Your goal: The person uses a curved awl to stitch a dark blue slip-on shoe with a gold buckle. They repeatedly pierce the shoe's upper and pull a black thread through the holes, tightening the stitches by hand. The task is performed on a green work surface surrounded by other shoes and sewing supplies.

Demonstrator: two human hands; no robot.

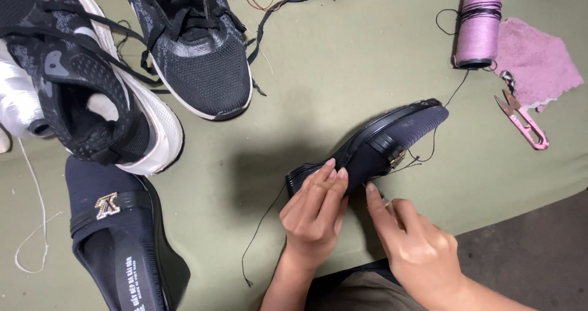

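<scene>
Left hand (315,210) first: I see my fingers close together and clamped on the heel end of a black slip-on shoe (392,136). The shoe lies on its side near the middle of the table, with its toe pointing up and to the right. My right hand (416,250) is just beside it. One finger points out and touches the shoe's edge, and the other fingers are curled in. I cannot tell if they pinch anything small. A thin black thread (263,225) hangs from the shoe and trails down across the table.

I think I am busy with the side of this shoe, where the thread comes out. The next bit needs a steady shoe and a careful fingertip.

The table has a dull green cover (318,72). The shoe's twin (122,243) sits at the bottom left. Two black sneakers (202,53) lie at the top left, near a white spool (15,102). A purple spool (479,20), a pink cloth (539,60) and pink snips (523,122) are at the top right. A grey floor (533,243) shows at the bottom right.
</scene>
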